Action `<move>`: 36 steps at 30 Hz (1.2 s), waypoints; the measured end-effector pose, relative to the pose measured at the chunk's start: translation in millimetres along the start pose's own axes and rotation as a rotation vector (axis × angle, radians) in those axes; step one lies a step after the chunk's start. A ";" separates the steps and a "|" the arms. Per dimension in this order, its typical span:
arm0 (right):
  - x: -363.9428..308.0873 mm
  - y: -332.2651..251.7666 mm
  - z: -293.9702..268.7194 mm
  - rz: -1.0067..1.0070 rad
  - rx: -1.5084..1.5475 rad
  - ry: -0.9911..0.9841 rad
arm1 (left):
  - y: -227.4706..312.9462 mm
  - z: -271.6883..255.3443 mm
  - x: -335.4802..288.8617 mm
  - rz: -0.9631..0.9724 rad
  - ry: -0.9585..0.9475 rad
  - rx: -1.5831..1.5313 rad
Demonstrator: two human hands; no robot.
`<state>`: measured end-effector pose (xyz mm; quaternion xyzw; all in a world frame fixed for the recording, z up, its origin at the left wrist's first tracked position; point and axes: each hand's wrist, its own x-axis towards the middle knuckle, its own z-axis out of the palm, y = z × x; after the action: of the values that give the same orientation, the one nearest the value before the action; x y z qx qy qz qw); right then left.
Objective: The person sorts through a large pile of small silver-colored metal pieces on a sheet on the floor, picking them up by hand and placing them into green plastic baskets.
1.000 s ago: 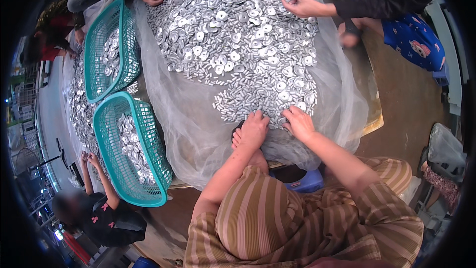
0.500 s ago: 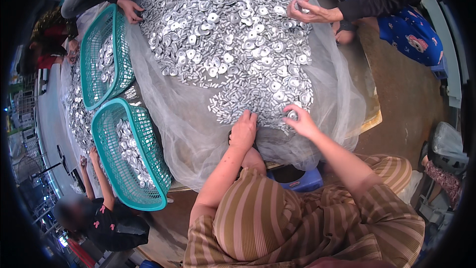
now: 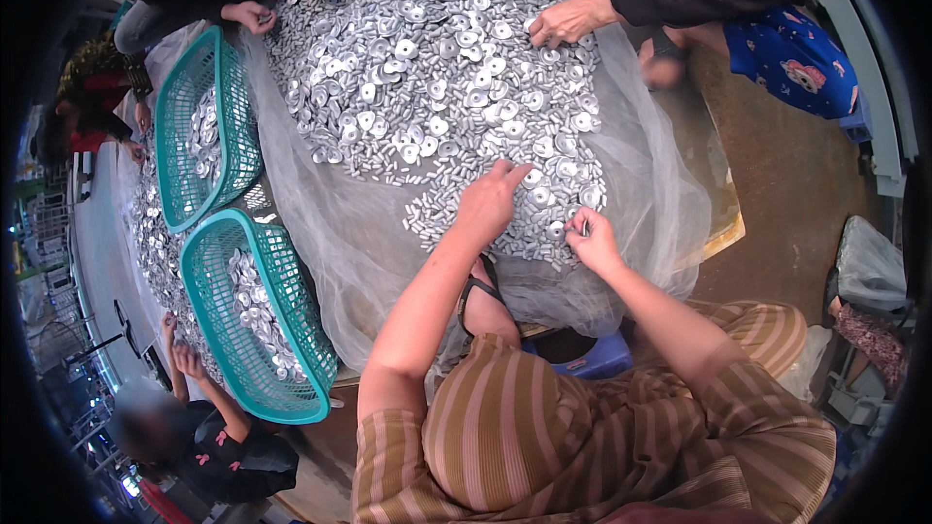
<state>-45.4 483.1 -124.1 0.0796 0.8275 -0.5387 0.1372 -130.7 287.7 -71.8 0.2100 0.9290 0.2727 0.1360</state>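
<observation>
A broad heap of small silver metal cylinders [image 3: 437, 218] and round metal discs [image 3: 476, 100] with central holes lies before me. My left hand [image 3: 488, 202] is over the near part of the heap, its index finger stretched toward a disc beside its tip; the other fingers are partly hidden. Lower and to the right, my right hand [image 3: 594, 241] pinches what looks like a disc seen edge-on, mostly covered by the fingers. Another disc lies on the cylinders just left of that hand.
Two teal plastic baskets [image 3: 325, 330] holding discs stand left of the heap. Sheer white netting [image 3: 340, 262] lies under and around it. Co-workers' hands [image 3: 573, 19] reach in along the far side. Another person [image 3: 209, 437] sits at lower left, and a blue stool [image 3: 597, 359] is near my lap.
My left hand has moved up and away over the heap, its fingers reaching out. My right hand has shifted slightly right and its disc has turned edge-on. Co-workers' hands have moved too.
</observation>
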 end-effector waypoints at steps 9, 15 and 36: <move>-9.5 -23.7 4.4 -0.118 -0.638 -0.107 | -4.9 41.0 13.2 0.008 -0.100 -0.186; 0.7 8.1 -14.8 0.023 0.009 0.117 | -23.9 26.3 -4.0 -0.040 0.030 -0.756; 39.9 -11.5 -46.4 0.218 -0.362 0.225 | 10.0 45.6 -16.7 -0.075 -0.034 -0.038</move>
<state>-93.1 520.2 -109.0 0.2022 0.9071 -0.3512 0.1137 -96.2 308.1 -101.0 0.1771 0.9284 0.2814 0.1660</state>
